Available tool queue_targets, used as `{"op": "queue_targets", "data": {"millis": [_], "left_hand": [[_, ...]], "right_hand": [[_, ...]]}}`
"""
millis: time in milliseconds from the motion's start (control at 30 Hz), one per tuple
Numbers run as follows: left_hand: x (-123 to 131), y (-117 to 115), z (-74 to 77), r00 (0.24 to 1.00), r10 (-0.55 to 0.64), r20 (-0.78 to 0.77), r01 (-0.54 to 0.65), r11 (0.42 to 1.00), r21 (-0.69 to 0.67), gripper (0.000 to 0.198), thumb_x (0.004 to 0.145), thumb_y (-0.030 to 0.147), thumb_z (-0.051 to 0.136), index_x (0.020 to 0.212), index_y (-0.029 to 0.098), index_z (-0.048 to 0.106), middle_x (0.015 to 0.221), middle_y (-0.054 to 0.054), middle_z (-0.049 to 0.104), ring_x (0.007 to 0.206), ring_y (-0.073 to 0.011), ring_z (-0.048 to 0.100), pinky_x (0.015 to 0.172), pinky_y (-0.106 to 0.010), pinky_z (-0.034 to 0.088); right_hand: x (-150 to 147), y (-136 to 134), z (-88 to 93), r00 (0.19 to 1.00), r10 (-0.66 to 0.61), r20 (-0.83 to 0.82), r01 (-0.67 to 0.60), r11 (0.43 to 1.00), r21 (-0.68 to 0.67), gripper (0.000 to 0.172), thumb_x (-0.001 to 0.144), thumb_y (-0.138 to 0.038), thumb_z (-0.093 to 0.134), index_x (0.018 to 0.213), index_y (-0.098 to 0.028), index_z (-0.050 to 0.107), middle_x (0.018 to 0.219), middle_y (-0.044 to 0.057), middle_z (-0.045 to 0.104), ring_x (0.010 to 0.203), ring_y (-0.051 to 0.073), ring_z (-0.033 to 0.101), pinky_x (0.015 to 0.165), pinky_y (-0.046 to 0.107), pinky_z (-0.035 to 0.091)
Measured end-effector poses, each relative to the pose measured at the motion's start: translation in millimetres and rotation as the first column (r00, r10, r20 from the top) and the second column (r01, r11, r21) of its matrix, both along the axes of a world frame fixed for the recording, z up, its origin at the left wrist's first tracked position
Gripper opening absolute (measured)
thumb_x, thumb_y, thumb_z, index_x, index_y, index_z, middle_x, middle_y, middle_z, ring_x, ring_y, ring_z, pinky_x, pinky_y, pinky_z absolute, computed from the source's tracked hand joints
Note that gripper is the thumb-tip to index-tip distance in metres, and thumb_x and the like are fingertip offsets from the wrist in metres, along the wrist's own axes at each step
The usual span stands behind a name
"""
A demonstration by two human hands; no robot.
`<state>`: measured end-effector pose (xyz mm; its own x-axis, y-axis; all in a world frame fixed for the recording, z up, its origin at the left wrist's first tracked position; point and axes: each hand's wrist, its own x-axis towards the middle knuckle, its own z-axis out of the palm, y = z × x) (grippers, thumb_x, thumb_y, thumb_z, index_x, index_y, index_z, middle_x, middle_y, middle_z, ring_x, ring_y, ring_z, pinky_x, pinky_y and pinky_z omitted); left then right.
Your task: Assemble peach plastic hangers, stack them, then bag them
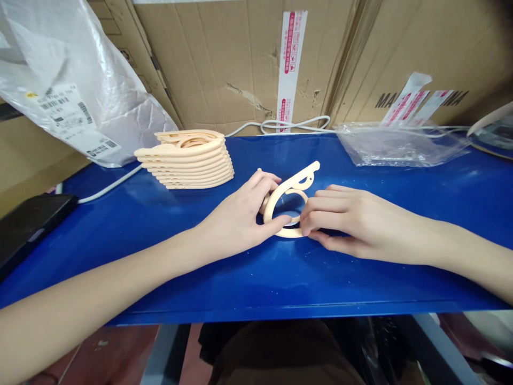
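A cream plastic piece point(270, 207) with a large ring and a straight arm pointing up to the right lies at the middle of the blue table. My left hand point(240, 214) grips its left side, thumb over the ring's edge. From the right, my right hand point(348, 222) pinches the lower right of the ring, its fingertips partly hiding that edge. A neat stack of similar cream pieces point(192, 160) stands behind my left hand, touching neither hand.
The blue table point(256, 283) ends at a front edge near my body. A phone point(36, 224) lies at the left. Behind are a silvery bag point(132, 107), cardboard boxes point(224, 59), a white cable point(242, 126) and a clear plastic bag point(385, 147).
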<state>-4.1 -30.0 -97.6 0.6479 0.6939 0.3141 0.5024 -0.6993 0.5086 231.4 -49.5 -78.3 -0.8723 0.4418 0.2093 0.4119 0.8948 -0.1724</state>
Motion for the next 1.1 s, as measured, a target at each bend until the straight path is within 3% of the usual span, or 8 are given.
{"op": "queue_targets", "data": {"millis": [167,300,400,533,667,900,1000,1100], "left_hand": [[1.8,-1.1,3.8,0.997,-0.031,0.065,0.031,0.999,-0.009,0.026,0.089,0.032,0.061,0.11,0.019,0.052,0.116,-0.007,0.056,0.102,-0.0198,0.058,0.088,-0.034,0.05],[0.6,-0.1,0.0,0.996,0.074,-0.041,-0.071,0.993,0.09,0.034,0.088,0.042,0.062,0.112,0.018,0.055,0.125,-0.01,0.057,0.12,-0.0271,0.049,0.104,-0.044,0.04],[-1.1,0.9,-3.2,0.984,0.129,-0.123,-0.126,0.992,0.032,0.043,0.09,0.051,0.056,0.119,0.019,0.054,0.136,-0.012,0.051,0.134,-0.0306,0.039,0.112,-0.05,0.031],[-0.8,-1.3,-0.3,0.989,0.123,-0.083,-0.124,0.992,-0.01,0.041,0.09,0.048,0.057,0.121,0.021,0.052,0.138,-0.01,0.049,0.127,-0.0285,0.049,0.106,-0.047,0.04],[1.7,-5.5,5.2,0.998,0.059,0.031,-0.057,0.997,-0.045,0.034,0.09,0.035,0.059,0.12,0.022,0.05,0.126,-0.007,0.057,0.111,-0.0223,0.059,0.096,-0.037,0.049],[2.5,-7.0,2.1,0.974,-0.001,0.225,0.068,0.955,-0.289,0.03,0.091,0.027,0.059,0.118,0.021,0.047,0.107,-0.004,0.068,0.092,-0.0187,0.069,0.08,-0.031,0.055],[2.9,-5.1,0.0,0.956,0.05,0.29,0.069,0.92,-0.385,0.027,0.09,0.026,0.06,0.113,0.023,0.048,0.117,-0.005,0.066,0.093,-0.0185,0.069,0.081,-0.032,0.056],[4.2,-0.9,0.0,0.928,0.145,0.342,0.055,0.858,-0.511,0.025,0.087,0.024,0.062,0.108,0.021,0.048,0.119,-0.007,0.066,0.086,-0.0179,0.07,0.068,-0.03,0.057]], "right_hand": [[0.2,-0.2,-0.4,1.0,-0.004,0.006,0.004,1.0,0.026,0.019,0.097,-0.019,0.044,0.099,-0.019,0.062,0.095,0.005,0.066,0.085,0.017,0.056,0.078,0.033,0.04],[0.6,0.0,-1.1,1.0,-0.009,0.013,0.009,0.999,0.035,0.019,0.096,-0.018,0.044,0.1,-0.019,0.062,0.097,0.005,0.067,0.086,0.018,0.056,0.078,0.033,0.041],[0.8,0.2,-1.3,1.0,-0.008,0.01,0.008,1.0,0.028,0.018,0.095,-0.016,0.045,0.1,-0.019,0.062,0.096,0.005,0.067,0.089,0.018,0.057,0.08,0.033,0.041],[0.3,0.1,-0.6,1.0,-0.005,0.0,0.005,1.0,0.028,0.017,0.094,-0.016,0.045,0.099,-0.019,0.062,0.097,0.006,0.067,0.09,0.018,0.058,0.081,0.033,0.043],[-0.6,0.0,0.1,1.0,0.004,0.003,-0.004,0.998,0.066,0.019,0.095,-0.016,0.044,0.1,-0.019,0.062,0.097,0.007,0.068,0.091,0.019,0.059,0.081,0.035,0.045],[0.9,0.6,-2.7,1.0,0.016,0.001,-0.016,0.993,0.121,0.018,0.096,-0.015,0.044,0.104,-0.019,0.06,0.105,0.006,0.067,0.096,0.019,0.058,0.084,0.033,0.044],[1.3,1.6,-4.3,1.0,-0.002,0.019,0.0,0.993,0.121,0.018,0.096,-0.015,0.045,0.105,-0.019,0.06,0.108,0.006,0.065,0.097,0.019,0.057,0.086,0.035,0.044],[0.9,3.1,-5.2,0.998,-0.057,0.023,0.053,0.988,0.146,0.017,0.095,-0.017,0.046,0.103,-0.018,0.06,0.106,0.007,0.065,0.094,0.021,0.058,0.082,0.037,0.045]]}}
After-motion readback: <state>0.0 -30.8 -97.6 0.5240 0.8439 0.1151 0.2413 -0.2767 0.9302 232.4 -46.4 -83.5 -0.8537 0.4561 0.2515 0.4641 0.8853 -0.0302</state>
